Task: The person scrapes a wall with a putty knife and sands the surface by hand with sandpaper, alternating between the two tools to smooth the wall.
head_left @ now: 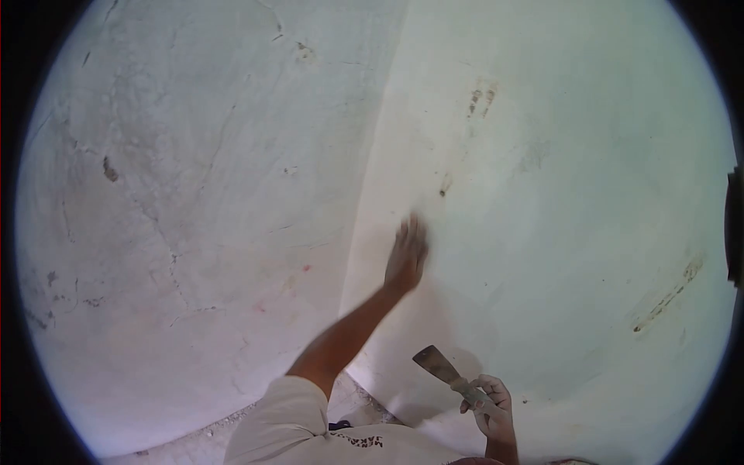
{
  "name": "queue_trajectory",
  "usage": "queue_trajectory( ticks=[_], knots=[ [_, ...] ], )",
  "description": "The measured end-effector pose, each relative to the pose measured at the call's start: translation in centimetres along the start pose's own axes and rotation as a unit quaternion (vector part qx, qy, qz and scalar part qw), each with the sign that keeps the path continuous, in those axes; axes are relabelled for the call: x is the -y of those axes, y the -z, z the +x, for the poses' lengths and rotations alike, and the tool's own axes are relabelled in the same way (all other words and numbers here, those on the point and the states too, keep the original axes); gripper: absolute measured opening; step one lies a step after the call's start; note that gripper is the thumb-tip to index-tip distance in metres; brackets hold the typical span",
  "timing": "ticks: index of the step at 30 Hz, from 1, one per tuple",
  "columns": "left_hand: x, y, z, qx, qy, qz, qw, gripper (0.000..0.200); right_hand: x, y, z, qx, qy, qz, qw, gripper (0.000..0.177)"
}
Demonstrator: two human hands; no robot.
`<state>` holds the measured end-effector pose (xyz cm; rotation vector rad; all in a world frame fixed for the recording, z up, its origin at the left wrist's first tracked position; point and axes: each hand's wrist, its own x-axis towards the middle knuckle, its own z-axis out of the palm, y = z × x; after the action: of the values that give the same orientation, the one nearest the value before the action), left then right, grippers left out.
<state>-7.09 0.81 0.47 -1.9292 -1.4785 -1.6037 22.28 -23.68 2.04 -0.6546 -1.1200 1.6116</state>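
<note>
My left hand (407, 252) reaches up to the right-hand wall (542, 232), near the corner. Its fingers are stretched out and slightly smeared by motion, and nothing shows in it. Low and to the right, my right hand (491, 407) holds a putty knife (439, 364) by its handle. The wide, flat metal blade points up and to the left, in front of the wall. Just above my left hand is a small dark hole (443, 192) with a brownish mark around it.
The left wall (194, 194) has cracks, chips and a dark pit (110, 169). Brown gouges (480, 99) mark the right wall higher up, and a long scrape (668, 298) runs at far right. Debris lies along the floor edge (225, 425). A dark object (733, 225) stands at the right edge.
</note>
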Motion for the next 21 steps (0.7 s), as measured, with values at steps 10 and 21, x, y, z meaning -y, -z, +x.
queue_trajectory(
  ticks=[10, 21],
  knots=[
    [-3.0, 5.5, -38.6, 0.319, 0.621, -0.424, 0.577, 0.040, -6.2, 2.1, 3.8, -0.096, -0.041, 0.043, 0.994, 0.017],
    [-12.9, 11.7, -29.9, 0.065, 0.512, -0.716, 0.471, 0.040, -13.2, 1.8, 0.3, 0.093, -0.229, 0.034, 0.968, 0.023]
  ],
)
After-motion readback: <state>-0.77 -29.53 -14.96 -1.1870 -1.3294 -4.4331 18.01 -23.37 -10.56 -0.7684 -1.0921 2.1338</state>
